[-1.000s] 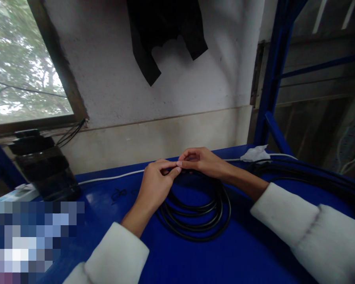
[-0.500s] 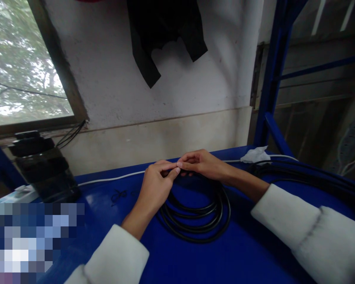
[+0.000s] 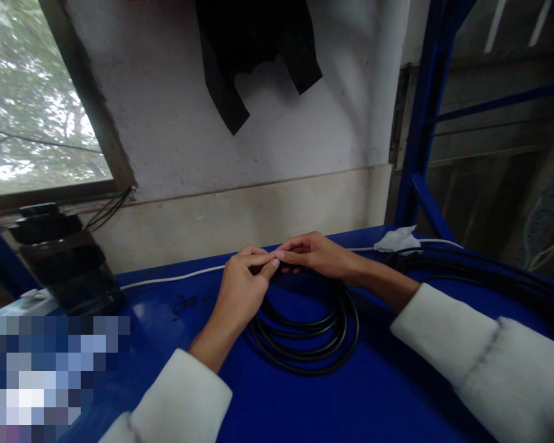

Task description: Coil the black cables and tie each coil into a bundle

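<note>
A coil of black cable [image 3: 305, 354] lies on the blue table [image 3: 277, 409], with several loops showing below my hands. At the coil's far edge, my left hand [image 3: 247, 283] and my right hand [image 3: 316, 257] meet at the fingertips. Both hands have thumb and fingers pressed together in a pinch. Whatever sits between the fingertips is too small and hidden to make out. The top of the coil passes under my fingers. Small thin black ties [image 3: 183, 306] lie on the table left of my left hand.
A dark bottle [image 3: 69, 261] stands at the left. A white cable [image 3: 166, 280] runs along the table's back edge, with crumpled white tissue [image 3: 398, 239] on it. More black cable [image 3: 471, 271] lies at the right. A blue metal post [image 3: 418, 135] rises behind.
The view has shifted very slightly. My hands keep the same pinch at the far edge of the coil.
</note>
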The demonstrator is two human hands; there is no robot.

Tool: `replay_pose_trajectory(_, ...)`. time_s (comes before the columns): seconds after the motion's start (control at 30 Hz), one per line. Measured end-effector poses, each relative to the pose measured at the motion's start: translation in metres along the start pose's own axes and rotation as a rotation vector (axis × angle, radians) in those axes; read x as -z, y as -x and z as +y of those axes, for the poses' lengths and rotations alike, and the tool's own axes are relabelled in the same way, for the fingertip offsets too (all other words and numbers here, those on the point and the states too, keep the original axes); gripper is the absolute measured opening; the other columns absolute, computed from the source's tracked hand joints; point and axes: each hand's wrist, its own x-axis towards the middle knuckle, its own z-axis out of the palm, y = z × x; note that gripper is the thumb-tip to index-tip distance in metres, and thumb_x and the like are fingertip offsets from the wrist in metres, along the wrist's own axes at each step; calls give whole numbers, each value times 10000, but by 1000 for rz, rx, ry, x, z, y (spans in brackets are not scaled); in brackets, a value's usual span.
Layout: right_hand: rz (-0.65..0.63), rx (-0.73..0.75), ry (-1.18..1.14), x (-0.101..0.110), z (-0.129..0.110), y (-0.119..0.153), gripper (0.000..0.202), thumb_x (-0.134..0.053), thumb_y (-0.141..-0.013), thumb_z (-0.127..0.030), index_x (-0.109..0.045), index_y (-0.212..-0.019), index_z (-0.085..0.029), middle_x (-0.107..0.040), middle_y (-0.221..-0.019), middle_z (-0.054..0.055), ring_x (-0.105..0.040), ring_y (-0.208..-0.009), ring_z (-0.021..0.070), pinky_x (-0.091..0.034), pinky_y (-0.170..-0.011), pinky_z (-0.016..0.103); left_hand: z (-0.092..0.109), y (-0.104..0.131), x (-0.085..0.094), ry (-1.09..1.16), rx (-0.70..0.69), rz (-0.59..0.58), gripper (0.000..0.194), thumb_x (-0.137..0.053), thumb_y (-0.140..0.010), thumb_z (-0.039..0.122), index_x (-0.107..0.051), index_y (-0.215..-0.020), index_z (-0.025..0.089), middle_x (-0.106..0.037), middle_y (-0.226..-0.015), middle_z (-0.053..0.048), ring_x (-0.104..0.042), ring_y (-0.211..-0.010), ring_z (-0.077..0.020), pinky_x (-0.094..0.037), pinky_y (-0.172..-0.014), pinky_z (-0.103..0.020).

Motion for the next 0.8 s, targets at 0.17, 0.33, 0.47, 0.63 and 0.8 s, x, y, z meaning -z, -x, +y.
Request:
replay_pose_trajectory(0.17, -9, 2, 7, -1, -3, 2, 429, -744, -874, -574, -779, -1015, -170, -749, -936, 62, -657, -857, 170, -515, -783, 281, 0, -1, 0, 31, 7, 22, 188, -698, -902, 235, -847, -1016, 240, -767, -943, -69, -663, -753, -178, -490, -644, -281)
replay_pose_trajectory(0.33, -8, 9, -6, 0, 1, -1, 425, -761, -849, -578, -773, -993, -178, -741, -915, 51, -656, -844, 169, -515, -779, 286, 4, -1, 0, 20, 73, 25, 173, -717, -877, 260, -832, -990, 197, -765, -797, -50, -604, -607, -157, -444, -579, -272)
replay_pose_trajectory(0.47, 23, 30, -30, 0, 3, -2, 381, -790, -821, -537, -761, -940, -177, -741, -892, 38, -652, -822, 162, -505, -778, 286, 6, -1, -1, 10, 144, 35, 153, -734, -861, 299, -782, -940, 178, -701, -635, -15, -569, -536, -149, -392, -534, -252)
replay_pose_trajectory(0.63, 52, 17, -20, -1, 2, -2, 319, -789, -826, -468, -741, -913, -166, -726, -848, 29, -632, -769, 144, -465, -714, 266, 6, -1, -1, -38, 129, 27, 153, -722, -877, 325, -754, -914, 180, -694, -642, -14, -572, -538, -147, -366, -523, -244)
replay_pose_trajectory(0.8, 56, 33, -36, -2, 0, -2, 289, -799, -815, -436, -713, -878, -167, -716, -827, 23, -622, -740, 136, -469, -706, 267, 9, 0, -1, -53, 91, 32, 149, -708, -893, 322, -737, -890, 176, -729, -726, -28, -610, -585, -148, -395, -544, -241)
